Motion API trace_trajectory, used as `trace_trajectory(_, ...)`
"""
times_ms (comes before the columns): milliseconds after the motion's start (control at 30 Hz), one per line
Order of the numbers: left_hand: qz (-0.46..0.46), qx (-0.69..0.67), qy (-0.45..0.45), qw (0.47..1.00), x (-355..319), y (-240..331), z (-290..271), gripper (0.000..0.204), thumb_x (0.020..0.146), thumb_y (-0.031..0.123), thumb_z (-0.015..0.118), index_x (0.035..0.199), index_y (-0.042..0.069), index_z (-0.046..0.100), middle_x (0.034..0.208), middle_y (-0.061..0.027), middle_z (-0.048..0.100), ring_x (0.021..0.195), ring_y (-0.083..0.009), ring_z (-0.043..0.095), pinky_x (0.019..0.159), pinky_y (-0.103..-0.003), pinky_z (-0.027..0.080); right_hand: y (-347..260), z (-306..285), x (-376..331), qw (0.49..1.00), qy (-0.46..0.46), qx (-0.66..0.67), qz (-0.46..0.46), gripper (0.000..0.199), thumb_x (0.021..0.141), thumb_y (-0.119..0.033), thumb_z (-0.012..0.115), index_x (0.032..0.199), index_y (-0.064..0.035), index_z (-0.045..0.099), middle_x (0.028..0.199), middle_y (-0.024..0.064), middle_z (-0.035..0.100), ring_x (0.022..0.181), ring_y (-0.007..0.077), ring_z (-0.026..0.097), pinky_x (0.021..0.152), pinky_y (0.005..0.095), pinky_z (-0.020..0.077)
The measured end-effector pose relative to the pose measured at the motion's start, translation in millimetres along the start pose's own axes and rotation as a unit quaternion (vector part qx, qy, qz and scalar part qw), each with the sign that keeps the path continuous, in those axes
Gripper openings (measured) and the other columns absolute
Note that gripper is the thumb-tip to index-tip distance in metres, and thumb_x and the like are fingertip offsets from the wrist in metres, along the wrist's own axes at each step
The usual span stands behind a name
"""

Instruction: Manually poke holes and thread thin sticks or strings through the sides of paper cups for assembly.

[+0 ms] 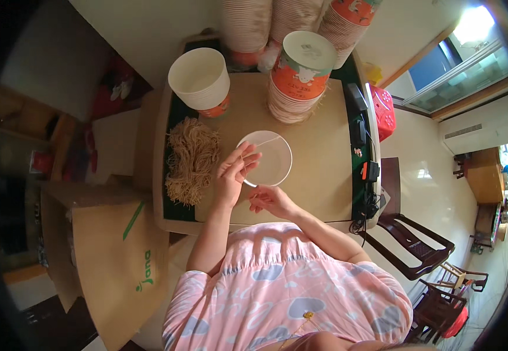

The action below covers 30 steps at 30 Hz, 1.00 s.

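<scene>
So the bucket (273,162) sits on the tabletop (319,181), mouth up. My left hand (237,167) is nearer, loosely bent over the bucket's left rim; right hand (268,200) is curled at its near edge. Twine (192,161) heap's left of the bucket; can't tell if I'm pinching any.

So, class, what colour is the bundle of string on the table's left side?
Tan; the string bundle shows best in the head view.
</scene>
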<state>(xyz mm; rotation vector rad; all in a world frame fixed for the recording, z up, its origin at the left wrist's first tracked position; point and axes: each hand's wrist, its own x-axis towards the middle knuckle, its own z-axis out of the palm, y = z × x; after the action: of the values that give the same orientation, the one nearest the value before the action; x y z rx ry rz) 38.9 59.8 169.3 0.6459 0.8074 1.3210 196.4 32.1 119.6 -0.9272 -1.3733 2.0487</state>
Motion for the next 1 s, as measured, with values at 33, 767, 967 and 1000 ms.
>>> trace_trajectory(33,0.0,-0.022,-0.004,1.0,-0.2,-0.3,-0.1,0.042,0.088,0.002,0.038,0.129,-0.001,0.042,0.125,-0.0144,0.051,0.109,-0.023,0.054,0.093,-0.032,0.044,5.4,-3.7,-1.7,1.0,0.009,0.028,-0.005,0.027,0.088,-0.009,0.057,0.113,-0.0016,0.049,0.077,0.0058,0.062,0.072,0.0122,0.062,0.065,0.025,0.0513)
trace_trajectory(767,0.201,0.759,-0.189,0.591,0.6,-61.6,-61.6,0.019,0.078,0.003,0.048,0.094,0.005,0.058,0.086,-0.0123,0.062,0.092,-0.025,0.058,0.101,-0.046,0.034,-147.2,-15.5,-44.8,0.795,0.302,-0.313,-0.422,0.024,0.08,0.014,0.048,0.098,0.0067,0.061,0.098,0.0185,0.064,0.094,0.0285,0.063,0.082,0.0322,0.0498)
trace_trajectory(967,0.275,0.686,-0.183,0.648,15.5,-109.0,-17.9,0.012,0.071,0.01,0.058,0.062,0.009,0.05,0.063,-0.008,0.054,0.066,-0.0258,0.056,0.07,-0.04,0.045,-113.8,35.2,-46.9,0.9,0.037,-0.247,-0.358,0.023,0.083,0.007,0.054,0.106,0.0018,0.05,0.097,0.0131,0.064,0.087,0.0256,0.064,0.076,0.0322,0.0509)
trace_trajectory(1000,0.283,0.698,-0.156,0.64,16.2,-115.5,-12.0,0.012,0.071,0.01,0.058,0.062,0.009,0.05,0.064,-0.0079,0.054,0.065,-0.0258,0.056,0.067,-0.038,0.045,-102.4,42.6,-47.8,0.927,0.015,-0.204,-0.313,0.026,0.085,0.004,0.052,0.11,0.0006,0.046,0.097,0.0133,0.063,0.087,0.0256,0.064,0.075,0.0321,0.05)
